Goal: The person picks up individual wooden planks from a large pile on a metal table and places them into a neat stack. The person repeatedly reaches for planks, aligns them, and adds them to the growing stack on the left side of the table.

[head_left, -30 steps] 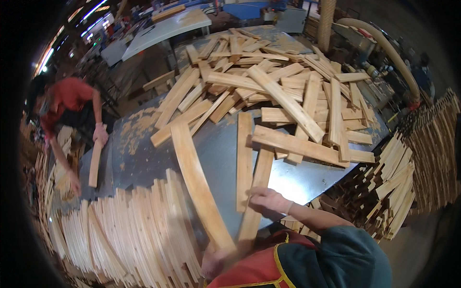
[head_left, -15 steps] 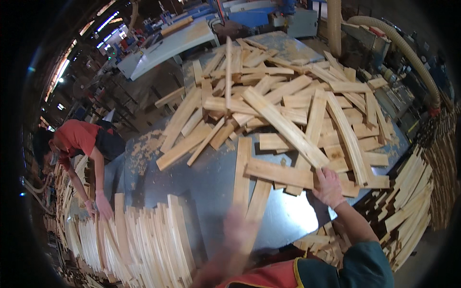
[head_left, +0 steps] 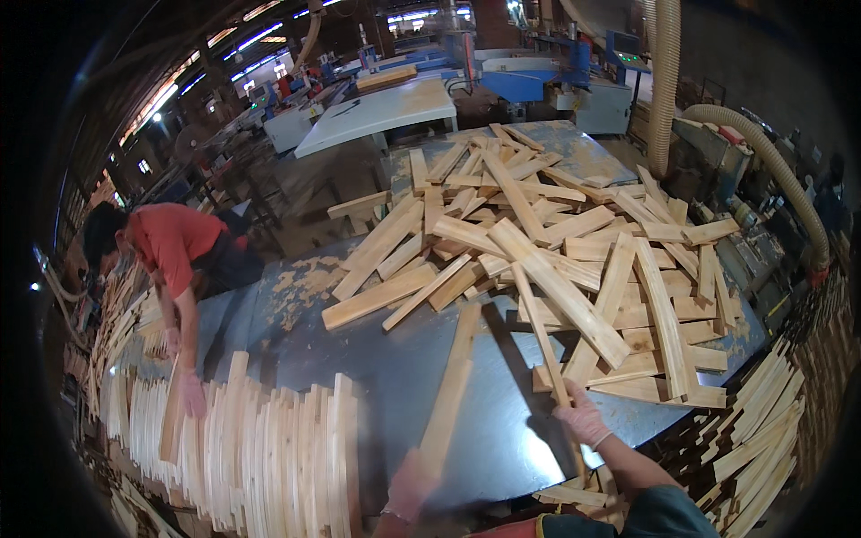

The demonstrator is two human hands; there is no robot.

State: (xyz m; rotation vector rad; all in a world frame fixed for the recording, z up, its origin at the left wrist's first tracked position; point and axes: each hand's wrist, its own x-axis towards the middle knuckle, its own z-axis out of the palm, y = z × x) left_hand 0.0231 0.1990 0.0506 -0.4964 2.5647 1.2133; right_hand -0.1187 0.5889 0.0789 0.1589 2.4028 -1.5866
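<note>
Near the front edge of the metal table, my left hand [head_left: 413,484], slightly blurred, is closed around the near end of a pale wooden strip [head_left: 445,412]. A second strip [head_left: 466,325] shows just beyond its far end; how the two overlap is hard to make out. On the right, my right hand [head_left: 585,420] grips a narrow-looking wooden strip [head_left: 536,327], turned on edge and tilted above the table, with its shadow on the metal. A large loose pile of wooden strips [head_left: 574,309] lies beyond both hands.
Upright strips stand in a tight row [head_left: 296,439] at the left front. Past them a co-worker in a red shirt [head_left: 175,238] bends over strips with both hands. Stacked strips [head_left: 762,421] stand at the right. Sawdust covers parts of the metal table [head_left: 386,377]; a ribbed hose [head_left: 664,90] hangs behind.
My right hand has lifted a strip from the pile's near edge and turned it on edge. My left hand has moved down to the strip's near end. The view has tilted up.
</note>
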